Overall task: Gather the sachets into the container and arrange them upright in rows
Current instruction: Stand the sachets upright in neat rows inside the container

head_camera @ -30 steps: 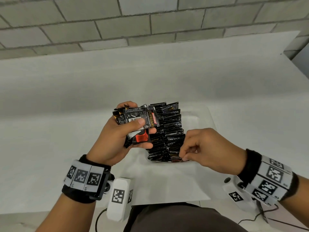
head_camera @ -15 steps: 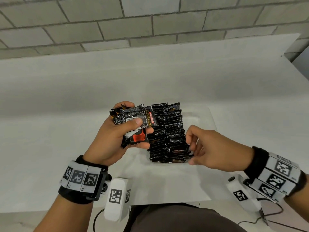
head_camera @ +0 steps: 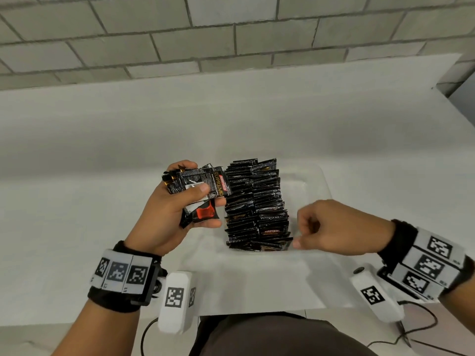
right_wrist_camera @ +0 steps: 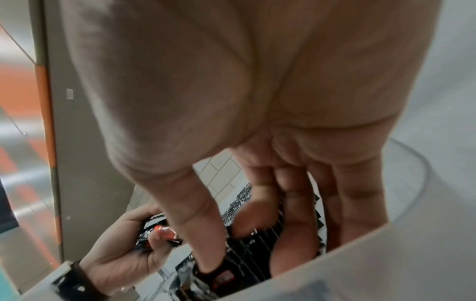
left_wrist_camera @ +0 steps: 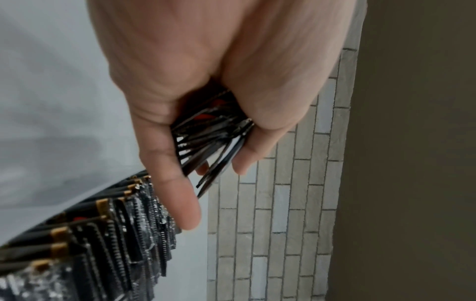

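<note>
Two rows of black sachets (head_camera: 257, 206) stand upright on edge in a clear container (head_camera: 322, 181) on the white table. My left hand (head_camera: 209, 201) grips a fanned bundle of black sachets (head_camera: 205, 182) just left of the rows; the left wrist view shows the bundle (left_wrist_camera: 211, 138) clamped between thumb and fingers above the rows (left_wrist_camera: 103, 244). My right hand (head_camera: 299, 232) is at the rows' near right corner, fingers loosely curled and holding nothing. Its thumb touches the front sachet (right_wrist_camera: 221, 275).
The container's clear rim (right_wrist_camera: 412, 158) curves round to the right of my right hand. A grey block wall (head_camera: 231, 34) backs the white table (head_camera: 77, 201). Cables (head_camera: 424, 327) hang off the near edge at lower right.
My right hand let go of the front sachet it was pinching, opened, and drew back to the right of the rows. The left hand kept its bundle and barely moved.
</note>
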The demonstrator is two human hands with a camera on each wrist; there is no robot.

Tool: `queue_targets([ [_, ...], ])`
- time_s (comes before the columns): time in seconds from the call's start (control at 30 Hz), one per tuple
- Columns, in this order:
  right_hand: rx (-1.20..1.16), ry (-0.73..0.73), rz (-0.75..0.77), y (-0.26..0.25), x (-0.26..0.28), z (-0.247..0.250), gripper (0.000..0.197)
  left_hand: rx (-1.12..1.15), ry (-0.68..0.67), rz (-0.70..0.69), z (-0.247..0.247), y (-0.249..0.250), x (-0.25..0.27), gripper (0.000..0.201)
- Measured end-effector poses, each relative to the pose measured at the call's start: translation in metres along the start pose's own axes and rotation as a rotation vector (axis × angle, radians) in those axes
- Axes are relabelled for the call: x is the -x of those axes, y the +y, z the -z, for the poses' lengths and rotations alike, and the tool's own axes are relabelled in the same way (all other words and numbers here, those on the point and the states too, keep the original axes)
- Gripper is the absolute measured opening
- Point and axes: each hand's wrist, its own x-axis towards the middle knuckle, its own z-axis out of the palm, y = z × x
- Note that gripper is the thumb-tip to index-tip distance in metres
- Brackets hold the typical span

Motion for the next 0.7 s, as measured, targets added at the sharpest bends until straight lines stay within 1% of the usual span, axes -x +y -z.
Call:
queue_targets([
  [0.07, 0.021, -0.07, 0.04, -0.001, -0.001, -0.004, 0.029, -0.009, 0.018, 0.016, 0.001, -0.005, -0.002, 0.044],
  [0.2, -0.068, -0.098, 0.131, -0.004, -0.003, -0.011, 0.018, -0.009, 0.022, 0.05, 0.002, -0.021, -0.005, 0.043],
  [0.27, -0.065, -0.128, 0.11, -0.001, -0.006, -0.008, 0.016, 0.013, 0.025, 0.061, 0.004, -0.026, -0.005, 0.042],
  [0.3, -0.068, -0.109, 0.075, 0.001, -0.008, -0.004, 0.016, 0.024, 0.022, 0.066, 0.005, -0.027, -0.005, 0.042],
  [0.33, -0.083, -0.05, 0.035, 0.003, -0.011, 0.0, 0.014, 0.031, 0.02, 0.068, 0.007, -0.027, -0.005, 0.042],
  [0.4, -0.1, 0.131, -0.043, 0.007, -0.018, 0.01, 0.011, 0.025, 0.023, 0.069, 0.009, -0.027, -0.004, 0.042],
  [0.43, -0.083, 0.196, -0.067, 0.006, -0.022, 0.014, 0.009, 0.019, 0.023, 0.068, 0.009, -0.026, -0.003, 0.042],
  [0.47, -0.052, 0.225, -0.077, 0.005, -0.026, 0.016, 0.01, 0.013, 0.022, 0.068, 0.009, -0.026, -0.004, 0.042],
  [0.5, -0.006, 0.215, -0.077, 0.004, -0.031, 0.018, 0.015, 0.008, 0.022, 0.068, 0.008, -0.025, -0.004, 0.042],
  [0.57, 0.1, 0.144, -0.066, 0.001, -0.043, 0.018, 0.025, -0.001, 0.027, 0.072, 0.006, -0.025, -0.006, 0.042],
  [0.63, 0.165, 0.073, -0.043, -0.005, -0.053, 0.014, 0.02, -0.009, 0.036, 0.08, 0.005, -0.025, -0.007, 0.042],
  [0.7, 0.176, 0.017, -0.044, -0.01, -0.058, 0.008, 0.023, -0.009, 0.041, 0.087, 0.005, -0.024, -0.008, 0.043],
])
